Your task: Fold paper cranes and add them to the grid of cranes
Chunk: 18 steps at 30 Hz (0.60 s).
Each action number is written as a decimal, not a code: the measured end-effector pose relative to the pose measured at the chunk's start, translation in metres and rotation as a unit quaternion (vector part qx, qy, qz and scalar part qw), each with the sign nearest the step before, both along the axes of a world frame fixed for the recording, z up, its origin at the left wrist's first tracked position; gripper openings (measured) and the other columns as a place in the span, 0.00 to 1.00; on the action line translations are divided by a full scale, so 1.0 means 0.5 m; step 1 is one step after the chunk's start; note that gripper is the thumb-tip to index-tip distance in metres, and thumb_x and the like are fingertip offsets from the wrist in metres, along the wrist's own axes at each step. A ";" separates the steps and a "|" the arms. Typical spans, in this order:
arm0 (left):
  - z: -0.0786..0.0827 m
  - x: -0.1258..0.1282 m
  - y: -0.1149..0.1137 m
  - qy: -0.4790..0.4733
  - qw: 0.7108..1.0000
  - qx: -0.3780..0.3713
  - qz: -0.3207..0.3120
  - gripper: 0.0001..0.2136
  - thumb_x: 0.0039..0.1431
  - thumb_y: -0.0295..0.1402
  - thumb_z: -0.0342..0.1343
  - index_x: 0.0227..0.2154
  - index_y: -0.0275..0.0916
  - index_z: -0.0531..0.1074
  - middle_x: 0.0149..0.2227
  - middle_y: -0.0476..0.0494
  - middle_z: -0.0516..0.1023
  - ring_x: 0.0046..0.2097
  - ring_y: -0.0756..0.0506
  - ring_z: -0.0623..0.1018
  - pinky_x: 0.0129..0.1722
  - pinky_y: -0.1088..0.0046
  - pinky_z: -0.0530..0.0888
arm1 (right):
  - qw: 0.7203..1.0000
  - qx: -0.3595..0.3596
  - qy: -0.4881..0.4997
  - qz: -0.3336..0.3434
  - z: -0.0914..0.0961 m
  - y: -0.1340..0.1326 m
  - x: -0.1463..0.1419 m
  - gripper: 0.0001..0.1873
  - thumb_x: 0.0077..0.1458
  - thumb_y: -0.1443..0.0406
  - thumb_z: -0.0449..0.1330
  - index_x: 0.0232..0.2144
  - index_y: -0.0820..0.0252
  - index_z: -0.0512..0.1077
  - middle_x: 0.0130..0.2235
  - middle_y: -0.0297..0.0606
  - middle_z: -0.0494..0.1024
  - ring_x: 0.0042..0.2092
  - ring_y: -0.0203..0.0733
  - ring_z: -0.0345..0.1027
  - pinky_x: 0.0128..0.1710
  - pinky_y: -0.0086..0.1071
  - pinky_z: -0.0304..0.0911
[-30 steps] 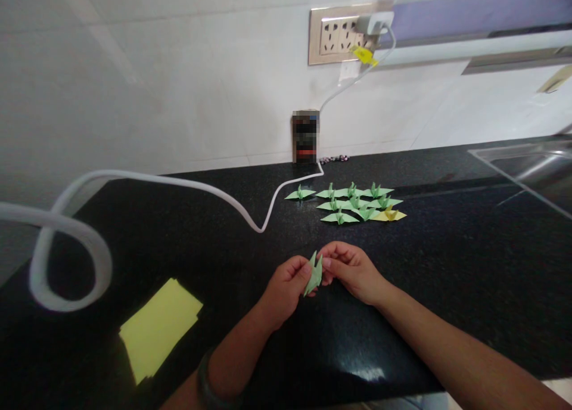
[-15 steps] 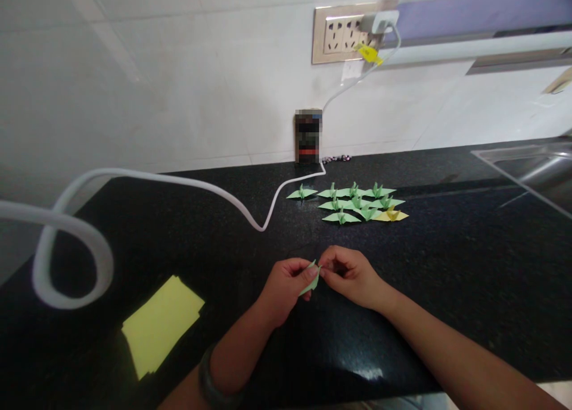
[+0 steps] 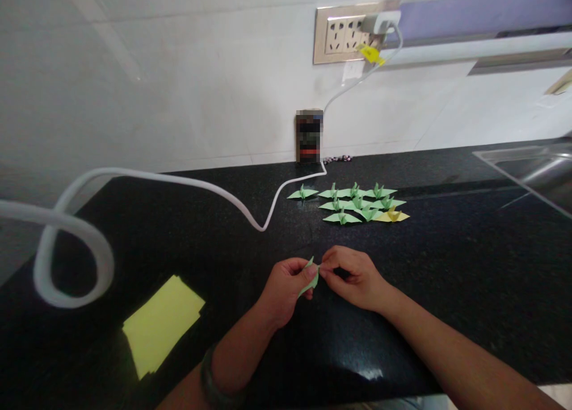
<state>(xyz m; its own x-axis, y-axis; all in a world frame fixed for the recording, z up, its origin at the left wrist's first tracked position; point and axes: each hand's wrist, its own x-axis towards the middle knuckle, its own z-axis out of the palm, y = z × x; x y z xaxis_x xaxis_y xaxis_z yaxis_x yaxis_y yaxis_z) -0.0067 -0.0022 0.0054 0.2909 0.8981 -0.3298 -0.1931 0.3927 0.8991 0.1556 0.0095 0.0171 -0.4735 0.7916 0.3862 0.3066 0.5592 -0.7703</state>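
A folded green paper crane [image 3: 308, 285] is pinched between the thumb and fingers of my left hand [image 3: 286, 285], just above the dark counter. My right hand [image 3: 351, 276] closes thumb and fingertips on a small pointed tip at the crane's right side. Parts of the crane are covered by my left thumb and fingers. Beyond my hands, several finished green paper cranes [image 3: 342, 218] stand in rows with their wings spread. One yellow paper crane [image 3: 393, 216] sits at the right end of the nearest row.
Yellow paper sheets [image 3: 163, 326] lie stacked at the left of the black counter [image 3: 241, 362]. A thick white cable [image 3: 205, 186] loops across the left side. Against the wall leans a blurred dark phone-like object [image 3: 309, 137], below a socket panel [image 3: 344, 34]. A metal sink [image 3: 531, 165] is at the right.
My right fingertips have shifted very slightly at the crane's tip, and the crane has tilted a little in my left hand. The other things stay where they were.
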 end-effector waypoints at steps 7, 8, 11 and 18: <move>0.007 0.001 0.001 -0.007 1.000 -0.018 0.008 0.13 0.42 0.40 0.57 0.23 0.32 0.69 0.17 0.52 0.64 0.18 0.56 0.62 0.18 0.79 0.60 | 1.000 0.007 -0.003 -0.016 0.006 -0.001 -0.007 0.03 0.48 0.69 0.53 0.27 0.59 0.67 0.28 0.37 0.70 0.30 0.35 0.64 0.30 0.29 0.61; 0.009 0.001 0.001 -0.007 1.000 -0.017 0.008 0.13 0.42 0.40 0.58 0.22 0.32 0.69 0.17 0.52 0.64 0.18 0.56 0.62 0.18 0.79 0.60 | 1.000 0.008 -0.005 -0.018 0.006 -0.002 -0.008 0.03 0.48 0.69 0.53 0.27 0.59 0.66 0.28 0.36 0.70 0.30 0.34 0.63 0.30 0.29 0.61; 0.010 0.002 0.001 -0.006 1.000 -0.011 0.017 0.13 0.42 0.39 0.58 0.22 0.32 0.69 0.17 0.52 0.64 0.18 0.56 0.62 0.18 0.79 0.59 | 0.999 0.016 -0.018 -0.024 0.003 -0.003 -0.009 0.03 0.48 0.70 0.53 0.28 0.58 0.66 0.27 0.36 0.69 0.29 0.34 0.63 0.30 0.29 0.60; 0.008 0.004 0.001 -0.021 0.999 -0.014 0.036 0.10 0.43 0.36 0.58 0.24 0.32 0.69 0.18 0.52 0.64 0.19 0.56 0.62 0.19 0.79 0.59 | 0.999 0.045 -0.016 -0.024 -0.002 -0.002 -0.010 0.05 0.49 0.70 0.53 0.30 0.58 0.67 0.30 0.37 0.70 0.32 0.36 0.64 0.32 0.30 0.61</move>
<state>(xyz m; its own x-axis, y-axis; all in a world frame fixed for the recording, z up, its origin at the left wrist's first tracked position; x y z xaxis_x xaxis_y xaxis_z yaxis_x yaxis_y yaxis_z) -0.0048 -0.0018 0.0093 0.2396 0.9081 -0.3435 -0.2592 0.4008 0.8787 0.1504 0.0087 0.0162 -0.4490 0.7771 0.4411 0.3588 0.6089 -0.7074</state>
